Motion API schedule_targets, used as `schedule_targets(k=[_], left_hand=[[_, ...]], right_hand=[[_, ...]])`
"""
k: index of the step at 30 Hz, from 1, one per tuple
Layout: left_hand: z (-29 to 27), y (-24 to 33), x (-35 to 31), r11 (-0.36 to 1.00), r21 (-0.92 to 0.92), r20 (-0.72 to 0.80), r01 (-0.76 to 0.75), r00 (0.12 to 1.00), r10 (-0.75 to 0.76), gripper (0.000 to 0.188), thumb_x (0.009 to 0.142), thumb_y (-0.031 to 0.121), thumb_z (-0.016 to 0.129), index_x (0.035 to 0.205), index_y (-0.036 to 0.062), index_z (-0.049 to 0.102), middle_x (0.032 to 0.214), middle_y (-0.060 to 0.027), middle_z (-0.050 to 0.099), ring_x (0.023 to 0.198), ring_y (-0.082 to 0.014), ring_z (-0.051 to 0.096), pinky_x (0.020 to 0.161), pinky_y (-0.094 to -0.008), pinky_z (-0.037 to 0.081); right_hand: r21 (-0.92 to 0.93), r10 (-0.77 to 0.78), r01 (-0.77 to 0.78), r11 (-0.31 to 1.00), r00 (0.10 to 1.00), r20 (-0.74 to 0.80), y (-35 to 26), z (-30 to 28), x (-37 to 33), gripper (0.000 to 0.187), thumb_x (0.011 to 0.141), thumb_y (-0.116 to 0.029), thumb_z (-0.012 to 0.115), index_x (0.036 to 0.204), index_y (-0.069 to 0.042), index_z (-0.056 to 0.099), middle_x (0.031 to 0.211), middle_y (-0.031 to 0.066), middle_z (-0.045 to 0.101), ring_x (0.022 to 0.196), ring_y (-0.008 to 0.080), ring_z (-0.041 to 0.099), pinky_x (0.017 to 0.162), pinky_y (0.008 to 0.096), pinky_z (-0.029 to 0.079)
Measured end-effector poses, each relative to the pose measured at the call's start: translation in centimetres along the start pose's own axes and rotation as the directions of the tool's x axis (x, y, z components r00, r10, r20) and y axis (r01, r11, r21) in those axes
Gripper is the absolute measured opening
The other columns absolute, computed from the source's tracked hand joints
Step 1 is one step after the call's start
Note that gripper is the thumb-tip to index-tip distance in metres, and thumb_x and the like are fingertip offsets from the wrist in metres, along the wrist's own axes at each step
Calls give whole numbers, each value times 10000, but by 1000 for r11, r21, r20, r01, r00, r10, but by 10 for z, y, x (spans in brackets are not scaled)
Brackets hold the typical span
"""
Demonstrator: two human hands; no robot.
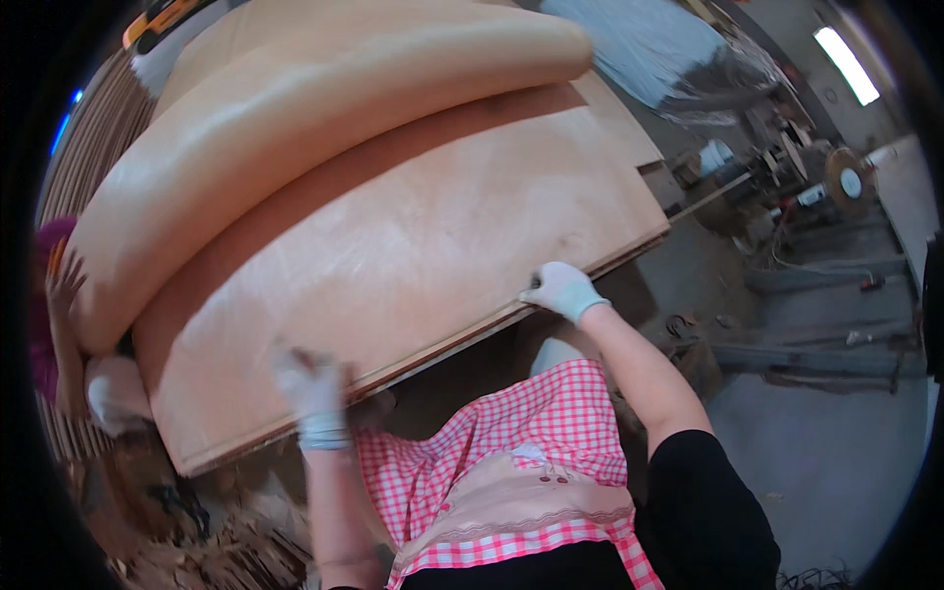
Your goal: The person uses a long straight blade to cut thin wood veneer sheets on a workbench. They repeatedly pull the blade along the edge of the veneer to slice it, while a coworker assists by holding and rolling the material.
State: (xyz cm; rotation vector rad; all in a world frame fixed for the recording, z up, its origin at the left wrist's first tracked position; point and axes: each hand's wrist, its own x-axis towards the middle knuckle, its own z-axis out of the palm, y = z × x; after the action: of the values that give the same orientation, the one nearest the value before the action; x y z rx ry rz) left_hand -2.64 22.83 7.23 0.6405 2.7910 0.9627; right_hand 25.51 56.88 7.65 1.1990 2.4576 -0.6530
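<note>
A stack of wide, thin wood sheets (433, 226) lies in front of me, its near edge slanting up to the right. Above it a large sheet of veneer (324, 128) bows up in a long rolled curve and casts a shadow on the stack. My right hand (562, 291), in a white glove, is closed at the near edge, fingertips pinching the rim of the top sheet. Over the same edge, further left, my left hand (313, 388) is also gloved and smeared by motion, so its fingers cannot be made out.
At the far left a co-worker's bare hand (65, 283) touches the curved veneer. Wood scraps (226, 551) litter the lower left floor. To the right are a round disc (848, 177) on machinery and metal rails (816, 359). Clear plastic sheeting (639, 49) lies at the back.
</note>
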Motion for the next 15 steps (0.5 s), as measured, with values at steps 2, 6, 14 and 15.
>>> schedule_targets(k=[2,6,14,15], left_hand=[[78,60,-29,908,165,73,-386,923,379,878,828,366,747,1485,-88,382,1545,-309,380,1464,-475,307,1229,-526,231],[141,148,-51,804,202,316,-560,814,488,971,842,462,724,1543,-59,300,1560,-286,363,1483,-430,286,1239,-536,175],[143,138,-47,822,233,329,-519,838,436,1015,812,467,755,1556,-44,290,1602,-245,336,1509,-406,257,1245,-523,160],[144,140,-47,816,230,336,-531,830,446,1010,806,449,765,1555,-43,297,1603,-248,333,1512,-406,253,1249,-518,155]], right_hand=[[-40,-66,63,997,996,-64,-8,7,5,453,800,-485,722,959,-64,773,1019,201,737,1002,374,700,905,476,550],[38,-68,70,997,997,-39,-13,-4,-6,381,808,-415,703,960,-74,782,1010,211,731,985,357,708,880,474,556],[38,-80,87,996,984,-161,186,-91,3,292,903,-276,629,1073,-61,732,1044,202,728,1000,371,691,899,458,542],[-38,-41,34,999,981,-190,224,-104,10,277,902,-278,643,1074,-85,743,1062,201,729,1018,370,694,914,463,545]])
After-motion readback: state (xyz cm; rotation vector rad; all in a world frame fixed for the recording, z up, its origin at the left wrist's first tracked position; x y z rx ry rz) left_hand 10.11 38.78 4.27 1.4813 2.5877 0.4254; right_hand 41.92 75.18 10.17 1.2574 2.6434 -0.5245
